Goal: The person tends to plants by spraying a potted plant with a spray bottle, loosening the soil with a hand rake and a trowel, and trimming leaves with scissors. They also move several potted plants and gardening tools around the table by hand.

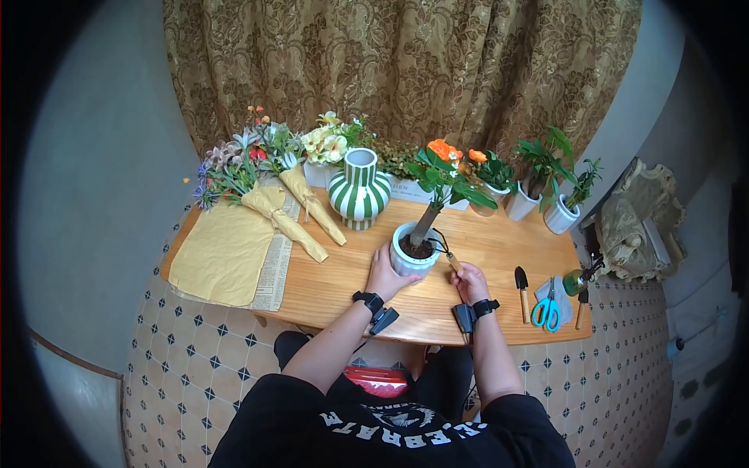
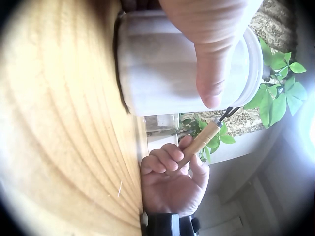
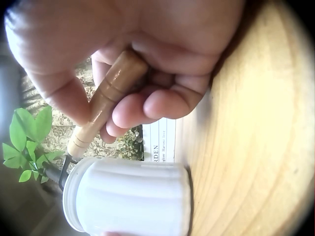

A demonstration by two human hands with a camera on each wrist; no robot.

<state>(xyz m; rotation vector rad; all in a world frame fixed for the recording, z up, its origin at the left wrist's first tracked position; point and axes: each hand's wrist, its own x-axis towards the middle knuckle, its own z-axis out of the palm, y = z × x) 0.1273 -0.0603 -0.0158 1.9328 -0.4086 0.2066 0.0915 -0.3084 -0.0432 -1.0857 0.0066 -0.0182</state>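
A white ribbed flowerpot stands near the front middle of the table, holding dark soil and a thick-stemmed plant with green leaves. My left hand grips the pot from its left side, and in the left wrist view the thumb lies along its wall. In my right hand is a small hand rake, gripped by its wooden handle between thumb and curled fingers. Its black prongs reach over the pot's right rim, close to the soil; their tips are hard to make out.
A green-and-white striped vase stands behind the pot. Paper-wrapped bouquets and yellow wrapping paper lie left. Toward the right are a small trowel, blue-handled scissors and a green bottle. Potted plants line the back right.
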